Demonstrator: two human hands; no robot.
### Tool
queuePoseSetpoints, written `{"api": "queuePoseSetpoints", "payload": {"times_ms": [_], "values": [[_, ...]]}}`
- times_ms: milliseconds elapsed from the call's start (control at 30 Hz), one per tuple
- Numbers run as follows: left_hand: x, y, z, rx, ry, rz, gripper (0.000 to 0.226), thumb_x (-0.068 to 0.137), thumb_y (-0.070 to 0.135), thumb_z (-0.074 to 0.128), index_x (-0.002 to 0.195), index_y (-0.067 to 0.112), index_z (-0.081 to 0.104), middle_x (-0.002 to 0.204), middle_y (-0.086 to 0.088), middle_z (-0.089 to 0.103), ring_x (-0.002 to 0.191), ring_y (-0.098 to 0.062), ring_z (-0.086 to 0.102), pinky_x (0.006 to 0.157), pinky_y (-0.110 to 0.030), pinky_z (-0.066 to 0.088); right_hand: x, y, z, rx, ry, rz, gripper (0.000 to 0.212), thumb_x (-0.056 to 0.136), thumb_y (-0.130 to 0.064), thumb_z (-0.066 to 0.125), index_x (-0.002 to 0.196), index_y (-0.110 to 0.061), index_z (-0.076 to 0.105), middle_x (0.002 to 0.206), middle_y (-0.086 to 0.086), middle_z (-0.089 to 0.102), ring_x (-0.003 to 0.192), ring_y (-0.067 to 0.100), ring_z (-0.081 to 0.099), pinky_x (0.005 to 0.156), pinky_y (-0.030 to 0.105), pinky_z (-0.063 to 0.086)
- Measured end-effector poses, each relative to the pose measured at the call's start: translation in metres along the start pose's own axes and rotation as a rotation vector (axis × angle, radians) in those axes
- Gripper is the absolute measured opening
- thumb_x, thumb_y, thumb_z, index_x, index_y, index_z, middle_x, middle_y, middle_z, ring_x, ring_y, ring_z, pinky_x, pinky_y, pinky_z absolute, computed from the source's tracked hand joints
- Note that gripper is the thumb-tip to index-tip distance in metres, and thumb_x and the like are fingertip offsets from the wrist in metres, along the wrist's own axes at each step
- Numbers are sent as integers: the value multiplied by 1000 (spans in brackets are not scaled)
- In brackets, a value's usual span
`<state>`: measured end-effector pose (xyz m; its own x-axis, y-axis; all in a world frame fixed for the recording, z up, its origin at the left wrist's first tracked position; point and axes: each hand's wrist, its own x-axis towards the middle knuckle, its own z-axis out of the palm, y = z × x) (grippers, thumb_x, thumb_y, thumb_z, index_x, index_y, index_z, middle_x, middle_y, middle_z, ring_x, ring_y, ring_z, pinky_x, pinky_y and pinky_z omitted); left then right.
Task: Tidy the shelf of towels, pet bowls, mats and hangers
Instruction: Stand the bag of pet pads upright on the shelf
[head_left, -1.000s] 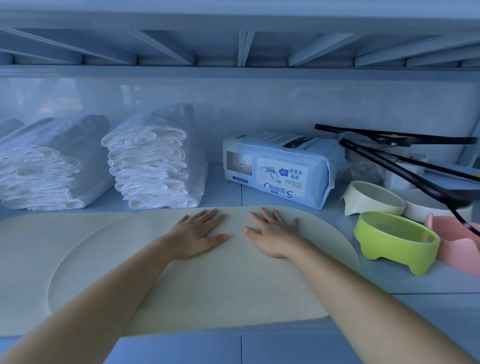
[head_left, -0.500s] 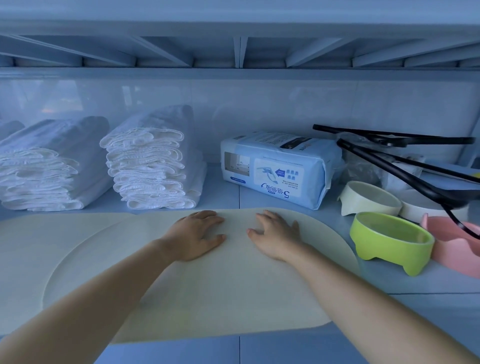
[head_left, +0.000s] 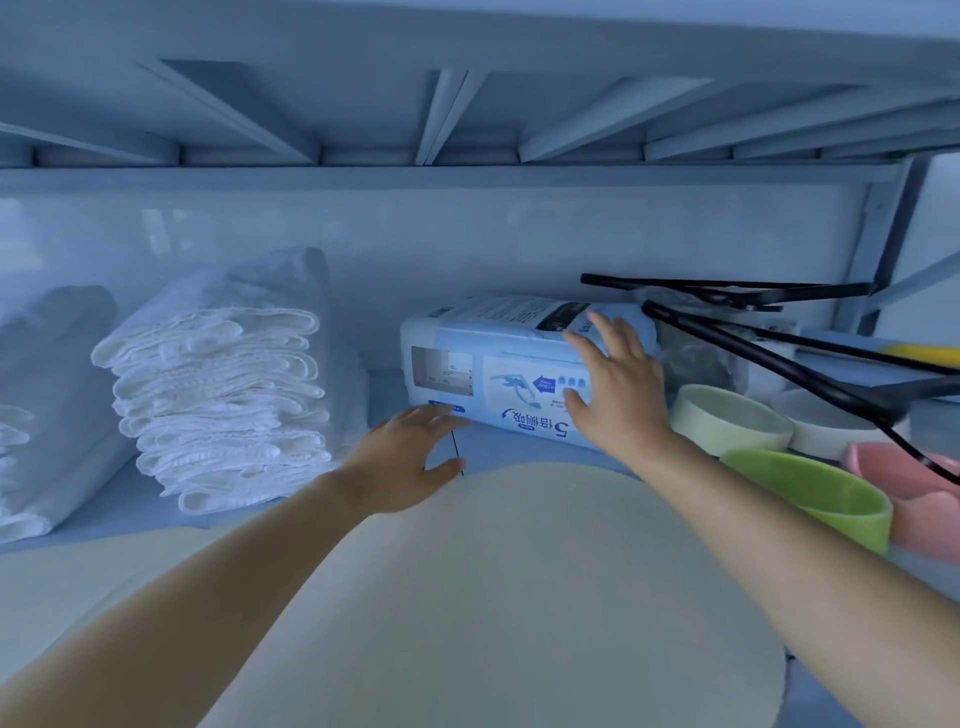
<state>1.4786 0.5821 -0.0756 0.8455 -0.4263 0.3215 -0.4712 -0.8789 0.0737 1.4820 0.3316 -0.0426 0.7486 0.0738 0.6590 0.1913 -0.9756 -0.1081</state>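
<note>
While left hand (head_left: 405, 457) and right hand (head_left: 621, 395) splay fingers, pack (head_left: 493, 358) (pale blue) lies flat.

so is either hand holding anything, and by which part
Nothing is held. The right hand is spread open at the right end of the blue pack, and the left hand is open near its lower left corner. No fingers curl round it.

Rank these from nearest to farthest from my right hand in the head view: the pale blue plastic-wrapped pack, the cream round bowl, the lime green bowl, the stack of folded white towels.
1. Pale blue plastic-wrapped pack: right hand spread over it, at the back.
2. Cream round bowl: just right of it.
3. Lime green bowl: front right.
4. Stack of folded white towels: far left.
</note>
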Motion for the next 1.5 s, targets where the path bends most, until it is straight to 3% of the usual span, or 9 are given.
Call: {"api": "queuePoseSetpoints", "payload": {"times_ms": [100,167,333,700,933,1067,1233,1367,1500], "values": [[17,1,-2,-18,45,24,52,91,47,45,141,36,32,151,13,25,137,-12,26,107,-41,35,8,12,-1,-38,-47,96,71,85,-36,61,145,-25,25,155,1,13,142,22,11,103,45,30],[30,8,-3,-26,89,54,54,91,45,48,141,36,31,152,13,23,138,-12,26,104,-40,38,13,20,-2,-7,-100,110,76,84,-38,62,146,-23,21,154,4,17,140,23,17,103,44,34],[60,36,-6,-61,188,129,60,88,40,54,142,35,28,153,11,20,138,-13,25,102,-37,38,19,45,-10,65,-193,-36,79,82,-32,67,146,-16,23,150,5,23,137,22,22,107,30,26],[108,112,10,-14,276,83,74,82,48,60,144,33,22,153,9,18,141,-15,19,114,-43,23,34,103,-33,127,-326,-208,88,82,-35,69,148,-16,14,156,-3,13,142,13,16,110,25,19],[134,158,17,55,311,14,62,80,50,62,136,37,39,147,6,31,137,-15,26,110,-50,24,42,139,-35,126,-350,-296,87,83,-37,67,148,-12,15,157,0,14,142,14,17,109,21,13],[134,166,20,15,364,0,44,70,47,72,111,37,58,141,3,37,133,-19,33,108,-49,25,42,154,-28,157,-369,-334,84,83,-34,68,147,-10,19,156,2,18,141,17,21,109,25,17],[130,164,17,86,232,-1,71,48,54,83,111,39,54,146,3,29,133,-22,27,111,-47,22,41,161,-16,191,-403,-348,84,83,-34,68,147,-11,19,156,3,16,142,17,19,112,28,19],[132,167,17,64,260,-24,56,56,43,84,104,38,56,144,4,32,130,-23,29,109,-38,25,42,163,-11,215,-394,-342,84,83,-34,67,148,-12,18,157,1,15,142,16,18,111,28,19],[131,169,17,16,383,-16,24,72,27,75,92,29,63,135,-2,44,123,-29,42,101,-36,32,41,162,-8,233,-402,-337,83,83,-34,67,147,-11,19,157,2,15,142,16,18,113,30,22]]}}
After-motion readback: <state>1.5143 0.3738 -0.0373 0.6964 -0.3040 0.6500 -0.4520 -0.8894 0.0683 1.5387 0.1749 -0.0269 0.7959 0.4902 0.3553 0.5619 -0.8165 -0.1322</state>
